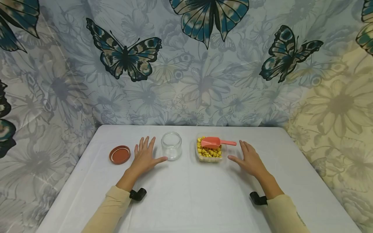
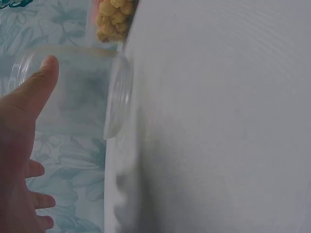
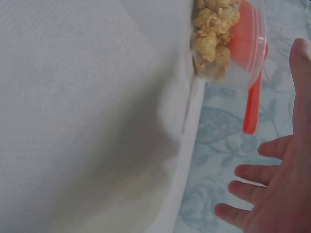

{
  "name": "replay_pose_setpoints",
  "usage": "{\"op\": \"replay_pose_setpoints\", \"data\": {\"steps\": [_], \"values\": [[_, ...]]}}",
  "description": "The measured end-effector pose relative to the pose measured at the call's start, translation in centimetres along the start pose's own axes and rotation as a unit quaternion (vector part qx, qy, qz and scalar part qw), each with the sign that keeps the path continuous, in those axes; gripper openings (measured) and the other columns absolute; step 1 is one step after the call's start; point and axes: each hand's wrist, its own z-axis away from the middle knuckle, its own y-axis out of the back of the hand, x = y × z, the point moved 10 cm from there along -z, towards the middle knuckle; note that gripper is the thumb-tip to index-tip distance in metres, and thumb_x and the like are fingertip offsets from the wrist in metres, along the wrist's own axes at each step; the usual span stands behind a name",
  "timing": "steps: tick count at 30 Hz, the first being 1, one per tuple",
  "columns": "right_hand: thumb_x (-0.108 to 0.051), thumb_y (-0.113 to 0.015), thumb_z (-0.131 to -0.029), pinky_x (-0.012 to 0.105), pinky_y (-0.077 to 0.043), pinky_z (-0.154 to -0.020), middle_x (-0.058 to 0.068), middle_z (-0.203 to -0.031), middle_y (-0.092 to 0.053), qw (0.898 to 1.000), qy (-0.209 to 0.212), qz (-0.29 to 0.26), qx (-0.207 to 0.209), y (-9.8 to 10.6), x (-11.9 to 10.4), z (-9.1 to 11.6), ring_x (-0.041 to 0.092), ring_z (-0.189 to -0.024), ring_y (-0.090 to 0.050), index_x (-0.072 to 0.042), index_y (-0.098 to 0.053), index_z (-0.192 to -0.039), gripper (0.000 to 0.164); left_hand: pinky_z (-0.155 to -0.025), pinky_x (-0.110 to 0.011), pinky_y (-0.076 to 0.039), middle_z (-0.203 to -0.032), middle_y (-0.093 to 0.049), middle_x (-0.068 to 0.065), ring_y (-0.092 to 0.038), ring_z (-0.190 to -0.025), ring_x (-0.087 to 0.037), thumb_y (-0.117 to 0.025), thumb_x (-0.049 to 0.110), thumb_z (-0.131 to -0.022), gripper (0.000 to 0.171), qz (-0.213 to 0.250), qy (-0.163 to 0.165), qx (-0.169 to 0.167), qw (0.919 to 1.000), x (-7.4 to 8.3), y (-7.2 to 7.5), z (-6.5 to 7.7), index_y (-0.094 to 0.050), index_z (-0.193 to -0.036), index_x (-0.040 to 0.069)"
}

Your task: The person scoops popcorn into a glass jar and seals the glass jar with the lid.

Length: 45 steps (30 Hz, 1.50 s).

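My left hand (image 1: 144,159) is spread over the table between a brown jar lid (image 1: 119,155) and an uncapped clear glass jar (image 1: 171,146). In the left wrist view its thumb overlaps the jar (image 2: 80,92); whether they touch I cannot tell. My right hand (image 1: 250,160) hovers with fingers extended, to the right of a clear plastic tub (image 1: 208,159) of yellow popcorn (image 1: 205,152). A coral-red scoop (image 1: 211,142) lies on the popcorn, its handle pointing right towards that hand. The right wrist view shows a gap between my fingers and the scoop handle (image 3: 251,109).
A white cloth covers the table (image 1: 186,200). Behind its far edge hangs a floral curtain (image 1: 204,81) printed with butterflies. Each wrist wears a small black camera, the left one (image 1: 138,194) and the right one (image 1: 258,198).
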Motion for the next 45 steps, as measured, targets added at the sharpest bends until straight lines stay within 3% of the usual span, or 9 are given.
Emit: {"op": "replay_pose_setpoints", "data": {"steps": [12,20,31,45], "values": [[-0.061,-0.057,-0.089,0.071,-0.026,-0.109,0.034,-0.154,-0.02,0.999,-0.025,-0.031,-0.015,0.4,-0.2,-0.8,0.053,-0.141,-0.021,0.002,-0.015,-0.154,0.1,-0.117,-0.068,-0.007,-0.161,-0.017,-0.02,-0.005,-0.15,-0.041,-0.071,0.064,-0.076,0.108,0.06,-0.01,0.02,0.9979,1.7,1.4,-1.0,-0.019,-0.156,0.012],[-0.064,-0.056,-0.089,0.072,-0.027,-0.108,0.034,-0.154,-0.021,0.998,-0.022,-0.054,-0.009,0.9,-0.5,-0.9,0.053,-0.141,-0.022,0.001,-0.017,-0.154,0.1,-0.118,-0.066,-0.008,-0.16,-0.021,-0.021,-0.008,-0.151,-0.039,-0.077,0.054,-0.075,0.106,0.104,-0.048,0.05,0.9922,3.7,2.5,-1.2,-0.022,-0.155,0.011],[-0.057,-0.058,-0.091,0.071,-0.026,-0.109,0.032,-0.155,-0.023,0.997,-0.008,-0.077,0.0,1.3,-1.6,-1.0,0.051,-0.142,-0.023,-0.002,-0.02,-0.154,0.092,-0.121,-0.061,-0.001,-0.157,-0.031,-0.018,-0.015,-0.15,-0.036,-0.082,0.049,-0.072,0.104,0.128,-0.077,0.086,0.985,5.6,3.4,-1.3,-0.031,-0.152,0.008],[-0.057,-0.059,-0.09,0.07,-0.027,-0.109,0.028,-0.155,-0.028,0.995,-0.005,-0.1,0.007,1.6,-2.3,-1.4,0.049,-0.143,-0.025,-0.005,-0.027,-0.153,0.087,-0.121,-0.059,-0.014,-0.156,-0.035,-0.016,-0.021,-0.149,-0.032,-0.084,0.044,-0.072,0.097,0.169,-0.147,0.094,0.9701,9.0,3.3,-0.8,-0.037,-0.15,0.01]]}}
